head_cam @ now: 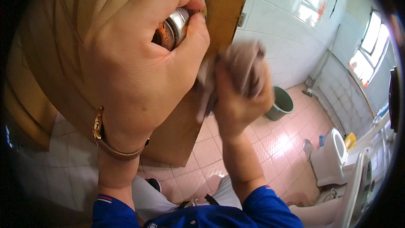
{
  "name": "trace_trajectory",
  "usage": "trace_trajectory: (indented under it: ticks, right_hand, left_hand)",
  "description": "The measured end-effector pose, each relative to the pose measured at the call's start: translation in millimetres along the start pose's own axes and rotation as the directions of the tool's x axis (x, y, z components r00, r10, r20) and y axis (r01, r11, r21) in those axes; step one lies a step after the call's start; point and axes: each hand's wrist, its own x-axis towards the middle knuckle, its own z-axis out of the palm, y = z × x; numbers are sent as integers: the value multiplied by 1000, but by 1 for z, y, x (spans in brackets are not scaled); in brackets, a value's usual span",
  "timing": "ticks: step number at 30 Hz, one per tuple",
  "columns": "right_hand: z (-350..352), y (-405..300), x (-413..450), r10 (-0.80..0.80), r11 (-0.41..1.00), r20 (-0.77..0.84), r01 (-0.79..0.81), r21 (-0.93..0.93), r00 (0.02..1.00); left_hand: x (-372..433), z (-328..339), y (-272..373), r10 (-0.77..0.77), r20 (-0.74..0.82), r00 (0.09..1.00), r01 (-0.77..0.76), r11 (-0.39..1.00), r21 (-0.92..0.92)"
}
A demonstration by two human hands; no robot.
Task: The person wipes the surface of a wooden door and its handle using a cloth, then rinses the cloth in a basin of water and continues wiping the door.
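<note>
My left hand point(136, 47) is wrapped around a round metal door knob point(178, 22), its shiny rim and orange, rusty-looking face showing between thumb and forefinger. The knob sits on a brown wooden door point(226, 9) near its edge. Much of the knob is hidden by my fingers. My right hand point(239, 107), blurred, grips a crumpled greyish-brown cloth point(242, 66) just right of the door's edge. A watch with a gold case and brown strap point(118, 152) circles my left wrist.
Beyond the door, a green bucket point(281, 104) stands on the pink tiled floor point(269, 142). A white toilet point(329, 161) and a pedestal washbasin point(356, 190) are at the right. A squeegee-like tool point(307, 92) rests by the far corner. White tiles cover the wall point(269, 47).
</note>
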Motion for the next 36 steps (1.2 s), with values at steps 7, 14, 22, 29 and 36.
trace_trajectory:
  ticks: [7, 14, 22, 29, 36]
  right_hand:
    - [-8, 7, -20, -107, 993, 21, 108, -58, 994]
    - [19, -20, 55, -319, 918, -44, 297, -261, 947]
    - [11, -19, 76, -498, 813, -12, 462, -354, 867]
    - [7, 1, 31, -391, 906, 56, 395, -153, 918]
    - [34, -44, 107, -327, 936, -26, 320, -148, 945]
  left_hand:
    - [-4, 1, 2, -94, -55, 994, 87, 988, -131]
    - [-2, 0, -14, 41, -98, 994, -43, 999, -23]
    - [-1, 4, -6, 39, -101, 994, -44, 998, -50]
    - [-4, -2, -16, 52, -104, 993, -58, 997, -56]
    - [3, -2, -14, 38, -96, 995, -43, 998, -54]
